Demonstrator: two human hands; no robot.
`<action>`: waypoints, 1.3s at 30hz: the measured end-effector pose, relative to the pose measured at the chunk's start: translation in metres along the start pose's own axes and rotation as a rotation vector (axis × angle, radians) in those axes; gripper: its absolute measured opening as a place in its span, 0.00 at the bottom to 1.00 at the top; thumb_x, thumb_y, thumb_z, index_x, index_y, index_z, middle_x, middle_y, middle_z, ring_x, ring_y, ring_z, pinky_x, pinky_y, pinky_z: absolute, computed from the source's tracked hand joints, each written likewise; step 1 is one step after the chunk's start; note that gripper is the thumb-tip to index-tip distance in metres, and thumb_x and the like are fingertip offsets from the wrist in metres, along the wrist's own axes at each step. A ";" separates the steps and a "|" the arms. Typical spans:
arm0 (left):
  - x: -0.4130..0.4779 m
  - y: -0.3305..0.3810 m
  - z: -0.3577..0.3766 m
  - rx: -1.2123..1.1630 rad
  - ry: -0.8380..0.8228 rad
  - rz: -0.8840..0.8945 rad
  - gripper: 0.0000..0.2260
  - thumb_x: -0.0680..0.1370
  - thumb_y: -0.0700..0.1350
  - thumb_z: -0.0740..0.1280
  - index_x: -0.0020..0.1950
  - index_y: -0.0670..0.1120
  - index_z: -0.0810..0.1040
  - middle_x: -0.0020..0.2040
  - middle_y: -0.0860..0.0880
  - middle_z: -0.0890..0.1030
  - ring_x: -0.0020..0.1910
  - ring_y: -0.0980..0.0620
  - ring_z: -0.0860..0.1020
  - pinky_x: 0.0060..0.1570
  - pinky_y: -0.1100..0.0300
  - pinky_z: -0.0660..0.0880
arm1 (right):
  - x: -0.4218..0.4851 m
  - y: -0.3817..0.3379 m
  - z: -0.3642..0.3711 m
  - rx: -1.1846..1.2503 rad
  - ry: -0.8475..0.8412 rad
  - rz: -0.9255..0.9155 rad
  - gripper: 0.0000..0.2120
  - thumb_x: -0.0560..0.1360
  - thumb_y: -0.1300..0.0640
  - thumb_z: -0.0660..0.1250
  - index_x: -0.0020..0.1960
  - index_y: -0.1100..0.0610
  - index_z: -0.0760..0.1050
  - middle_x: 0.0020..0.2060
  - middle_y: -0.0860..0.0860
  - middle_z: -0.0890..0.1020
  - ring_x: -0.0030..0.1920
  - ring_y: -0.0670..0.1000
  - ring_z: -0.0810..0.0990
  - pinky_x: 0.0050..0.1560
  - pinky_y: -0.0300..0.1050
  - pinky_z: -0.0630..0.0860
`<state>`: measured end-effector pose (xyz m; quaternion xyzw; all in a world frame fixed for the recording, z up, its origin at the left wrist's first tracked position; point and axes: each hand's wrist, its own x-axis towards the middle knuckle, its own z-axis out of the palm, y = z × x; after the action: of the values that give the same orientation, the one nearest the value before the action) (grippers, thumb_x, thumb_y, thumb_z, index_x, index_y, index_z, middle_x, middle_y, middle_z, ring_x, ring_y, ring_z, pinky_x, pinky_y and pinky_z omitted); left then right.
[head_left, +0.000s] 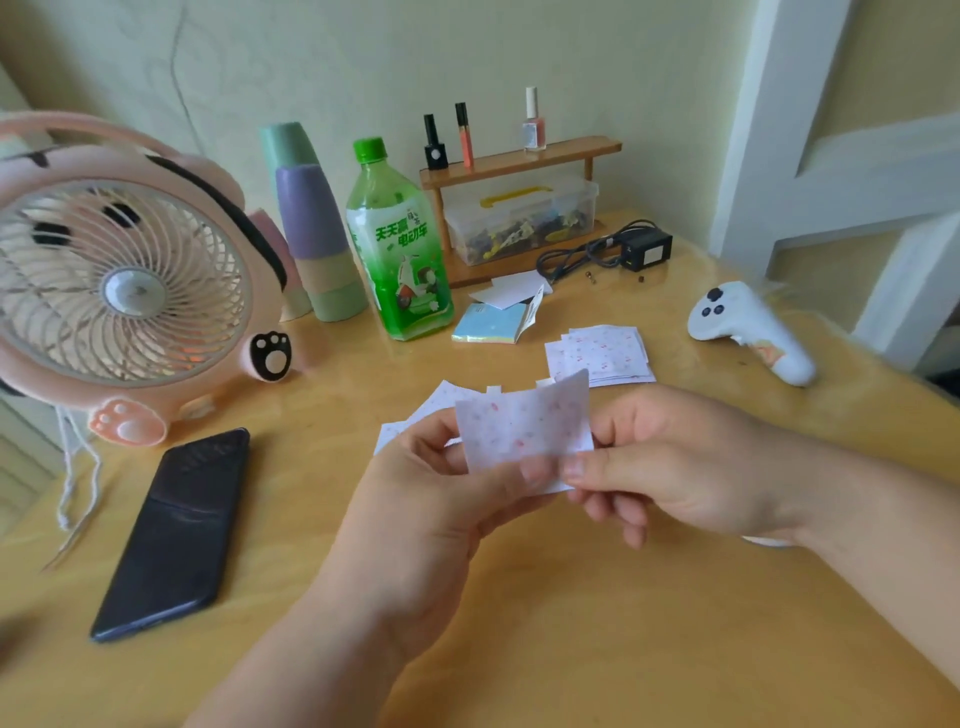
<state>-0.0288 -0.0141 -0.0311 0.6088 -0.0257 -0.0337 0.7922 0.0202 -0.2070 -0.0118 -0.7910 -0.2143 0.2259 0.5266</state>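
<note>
Above the wooden table (519, 649), in front of the green bottle (397, 244), a small patterned paper sheet (524, 426) is held up by both hands in the head view. Its lower edge is pinched by the thumb and curled fingers of the left hand (431, 519) and, just beside them, by the thumb and forefinger of the right hand (685, 467). The sheet is slightly bowed and kept clear of the tabletop. A stack of matching sheets (602, 353) is seen to the right of the bottle, nearer the camera. A pink fan (124, 280) is placed to the bottle's left, with a dark phone (171, 535) laid flat in front of it. A white controller (748, 327) is seen far right of the bottle.
</note>
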 end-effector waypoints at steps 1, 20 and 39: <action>0.000 -0.001 -0.002 0.055 -0.011 -0.011 0.18 0.71 0.33 0.76 0.60 0.36 0.81 0.53 0.35 0.85 0.52 0.35 0.85 0.59 0.43 0.80 | 0.000 -0.001 0.000 -0.021 -0.018 0.004 0.13 0.74 0.47 0.74 0.36 0.54 0.82 0.29 0.53 0.81 0.30 0.52 0.78 0.38 0.42 0.75; -0.008 0.005 -0.002 0.344 -0.047 -0.021 0.21 0.79 0.59 0.65 0.48 0.42 0.85 0.43 0.36 0.85 0.35 0.41 0.82 0.38 0.52 0.80 | 0.008 0.013 -0.002 0.134 -0.012 -0.156 0.26 0.73 0.47 0.72 0.42 0.71 0.72 0.33 0.63 0.71 0.36 0.58 0.70 0.41 0.50 0.67; -0.008 0.005 0.003 0.433 0.182 0.045 0.14 0.75 0.57 0.73 0.39 0.47 0.86 0.29 0.45 0.72 0.29 0.51 0.66 0.30 0.61 0.63 | 0.008 0.005 0.002 0.008 0.244 -0.185 0.23 0.78 0.46 0.68 0.30 0.58 0.70 0.22 0.51 0.68 0.25 0.50 0.66 0.30 0.42 0.65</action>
<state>-0.0373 -0.0146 -0.0256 0.7644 0.0259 0.0453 0.6426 0.0258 -0.2030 -0.0180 -0.7873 -0.2199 0.0796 0.5705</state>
